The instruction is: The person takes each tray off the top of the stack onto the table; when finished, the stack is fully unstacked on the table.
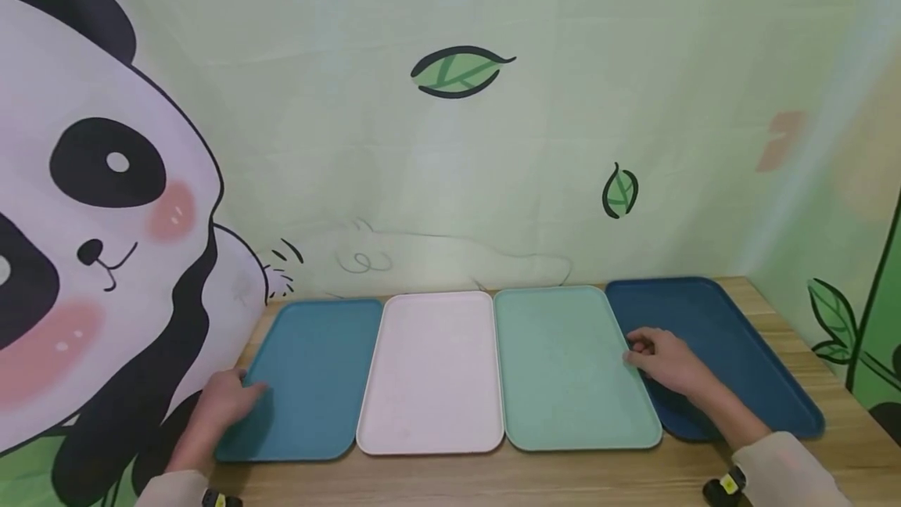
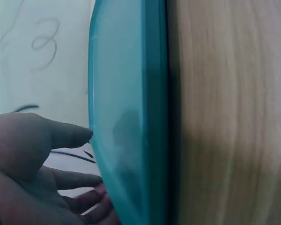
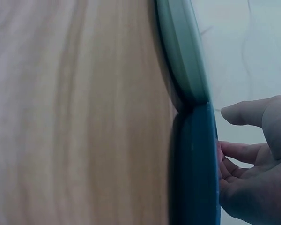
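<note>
Four trays would exceed the count, so several rectangular trays lie side by side on a wooden table. My left hand [image 1: 228,401] is at the left side of the teal-blue tray [image 1: 310,382], thumb above it and fingers by its outer edge; whether they touch is unclear. A pale pink tray [image 1: 431,374] comes beside it, followed by a mint-green tray [image 1: 573,370]. My right hand [image 1: 665,358] hovers over the dark blue tray [image 1: 732,366], fingers loosely bent near the mint tray's right edge. It holds nothing. In the right wrist view its thumb and fingers [image 3: 243,112] are apart.
The wooden table [image 1: 479,483] shows a strip along its front and at its right side. Behind it hangs a pale green backdrop [image 1: 338,116] with a large panda [image 1: 105,257] at left and printed leaves. Both wrists wear black straps.
</note>
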Available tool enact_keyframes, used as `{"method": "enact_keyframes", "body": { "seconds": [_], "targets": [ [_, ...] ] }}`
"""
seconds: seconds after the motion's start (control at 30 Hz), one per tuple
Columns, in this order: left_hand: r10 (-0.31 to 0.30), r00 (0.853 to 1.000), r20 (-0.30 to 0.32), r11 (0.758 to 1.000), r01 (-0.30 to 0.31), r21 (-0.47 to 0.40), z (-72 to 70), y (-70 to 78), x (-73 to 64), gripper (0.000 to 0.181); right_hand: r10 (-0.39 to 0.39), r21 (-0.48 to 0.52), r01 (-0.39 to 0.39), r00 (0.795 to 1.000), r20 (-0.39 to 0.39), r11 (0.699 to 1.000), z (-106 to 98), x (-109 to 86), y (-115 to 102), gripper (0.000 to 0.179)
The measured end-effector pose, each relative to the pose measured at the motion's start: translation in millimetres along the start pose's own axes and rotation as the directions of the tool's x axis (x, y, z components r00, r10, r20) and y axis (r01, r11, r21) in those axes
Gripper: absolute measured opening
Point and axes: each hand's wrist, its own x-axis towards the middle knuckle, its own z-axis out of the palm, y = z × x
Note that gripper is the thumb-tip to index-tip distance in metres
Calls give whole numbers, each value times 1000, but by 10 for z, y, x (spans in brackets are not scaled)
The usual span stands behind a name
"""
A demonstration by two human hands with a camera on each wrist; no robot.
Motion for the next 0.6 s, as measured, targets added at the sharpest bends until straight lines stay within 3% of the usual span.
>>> {"method": "enact_keyframes", "body": {
  "seconds": [0.1,0.27,0.33,0.4,0.5,0.6],
  "targets": [
    [34,999,14,998,-35,51,-1,124,-38,56,10,13,-10,1000,11,1000,-32,-3,-12,52],
    [70,998,4,989,-70,129,-27,351,-140,66,15,44,-18,998,53,999,-133,-49,-52,61],
    [80,997,-14,992,-79,99,-60,475,-190,73,3,56,-7,997,72,998,-197,-93,-65,64],
    [138,990,-36,990,-137,38,-96,603,-233,78,-13,56,8,996,84,998,-280,-137,-79,67],
    [260,961,-91,963,-264,-42,-155,830,-304,82,-52,-7,53,996,77,999,-441,-199,-111,71],
    [376,913,-159,921,-388,-48,-227,1086,-398,83,-106,-99,110,993,49,989,-625,-242,-191,73]
  ]
}}
